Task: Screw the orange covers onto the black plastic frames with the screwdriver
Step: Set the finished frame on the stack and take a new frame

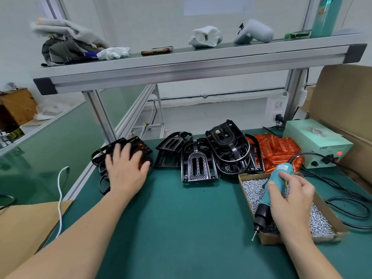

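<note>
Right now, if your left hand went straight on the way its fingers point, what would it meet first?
The left hand would first meet the stack of black frames; it may already touch them.

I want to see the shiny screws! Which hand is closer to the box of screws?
Right. The right hand, gripping the screwdriver, is over the box of screws; the left hand rests far to its left on a black frame.

One screwdriver over one cardboard screw box; screws too many to count. Behind the box: one heap of orange covers, uncountable, and one power unit. Left of the box: at least six black frames, partly stacked.
</note>
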Tool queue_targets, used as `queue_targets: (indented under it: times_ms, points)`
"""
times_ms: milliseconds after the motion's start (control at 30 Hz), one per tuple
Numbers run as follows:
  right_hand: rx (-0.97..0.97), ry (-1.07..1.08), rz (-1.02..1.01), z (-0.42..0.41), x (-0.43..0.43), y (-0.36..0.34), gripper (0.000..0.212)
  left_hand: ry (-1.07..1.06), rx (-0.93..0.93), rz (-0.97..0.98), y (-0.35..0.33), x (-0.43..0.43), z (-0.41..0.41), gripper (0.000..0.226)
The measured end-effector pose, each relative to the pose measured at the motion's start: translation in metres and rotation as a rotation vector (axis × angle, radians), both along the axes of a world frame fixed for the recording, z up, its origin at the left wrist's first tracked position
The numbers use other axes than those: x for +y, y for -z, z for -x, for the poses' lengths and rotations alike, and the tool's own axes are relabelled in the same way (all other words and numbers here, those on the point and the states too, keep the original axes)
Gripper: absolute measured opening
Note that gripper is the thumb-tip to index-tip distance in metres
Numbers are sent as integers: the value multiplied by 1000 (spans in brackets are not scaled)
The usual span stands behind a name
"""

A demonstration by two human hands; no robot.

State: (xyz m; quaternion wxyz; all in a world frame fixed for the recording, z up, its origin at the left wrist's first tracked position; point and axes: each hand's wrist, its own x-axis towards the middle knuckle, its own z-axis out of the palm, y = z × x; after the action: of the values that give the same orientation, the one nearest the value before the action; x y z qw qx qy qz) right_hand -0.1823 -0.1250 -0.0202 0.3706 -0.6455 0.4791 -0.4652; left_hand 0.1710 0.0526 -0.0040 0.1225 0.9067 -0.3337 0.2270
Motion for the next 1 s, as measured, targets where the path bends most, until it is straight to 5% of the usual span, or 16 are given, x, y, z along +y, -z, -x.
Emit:
queue_targets:
  times_ms: [167,333,467,633,1000]
  points:
    - [19,4,8,-1,-1,0,39,312,3,-184,-7,-62,19,30]
    - [45,14,24,-3,2,-1,39,341,130,-490,-10,-94,18,38]
    - [55,11,29,-2,2,0,39,351,266,-540,-15,-101,18,45]
    - [60,12,36,0,1,0,39,420,241,-369,-19,-93,22,35]
    - [67,8,52,0,1,0,37,371,322,495,-43,-26,54,22]
